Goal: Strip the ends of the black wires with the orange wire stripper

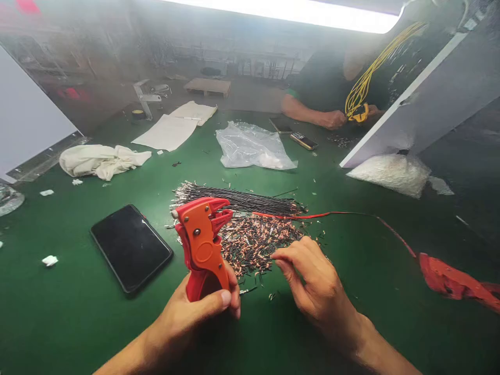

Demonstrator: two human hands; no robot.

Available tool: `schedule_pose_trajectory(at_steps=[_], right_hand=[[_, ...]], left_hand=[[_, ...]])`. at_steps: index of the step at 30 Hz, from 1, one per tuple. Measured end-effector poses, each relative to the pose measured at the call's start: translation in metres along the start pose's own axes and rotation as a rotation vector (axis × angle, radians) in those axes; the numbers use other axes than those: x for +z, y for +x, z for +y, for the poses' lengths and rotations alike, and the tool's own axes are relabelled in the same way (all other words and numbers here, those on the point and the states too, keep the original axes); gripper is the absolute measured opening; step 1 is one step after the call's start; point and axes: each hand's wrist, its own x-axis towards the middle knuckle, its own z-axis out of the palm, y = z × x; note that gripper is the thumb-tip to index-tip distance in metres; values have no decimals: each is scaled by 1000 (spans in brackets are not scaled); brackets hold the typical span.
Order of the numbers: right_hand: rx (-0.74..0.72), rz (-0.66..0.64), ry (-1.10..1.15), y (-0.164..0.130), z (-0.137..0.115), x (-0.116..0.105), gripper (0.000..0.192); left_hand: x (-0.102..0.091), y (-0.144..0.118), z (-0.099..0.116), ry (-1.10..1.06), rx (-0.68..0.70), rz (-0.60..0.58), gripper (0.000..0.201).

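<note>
Orange wire stripper (201, 242) stands upright near the tabletop's near edge, its handles clenched in the left hand (195, 312). Just beside it, the right hand (312, 281) pinches its fingertips at a pile of cut wire bits (253, 242). Behind the pile lies a bundle of black wires (238, 200). A dark phone (130, 247) lies further left.

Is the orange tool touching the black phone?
Apart. The head view shows bare green table between the orange wire stripper, held up in the left hand, and the black phone.
</note>
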Motion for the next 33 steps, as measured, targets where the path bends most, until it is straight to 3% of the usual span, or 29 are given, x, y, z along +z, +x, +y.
schedule_pose_trajectory(at_steps=[7,16,23,33], right_hand=[[-87,-3,6,0,7,9,17],[-79,118,-128,1,3,13,12],[-82,65,-105,4,6,15,15],[-61,202,-238,-6,5,20,18]], left_hand=[[-4,-2,-3,43,5,-48,26],[-3,-2,-9,2,-1,-21,25],[-4,-1,-8,-19,-26,-32,25],[-4,-1,-10,-36,-48,-38,27]])
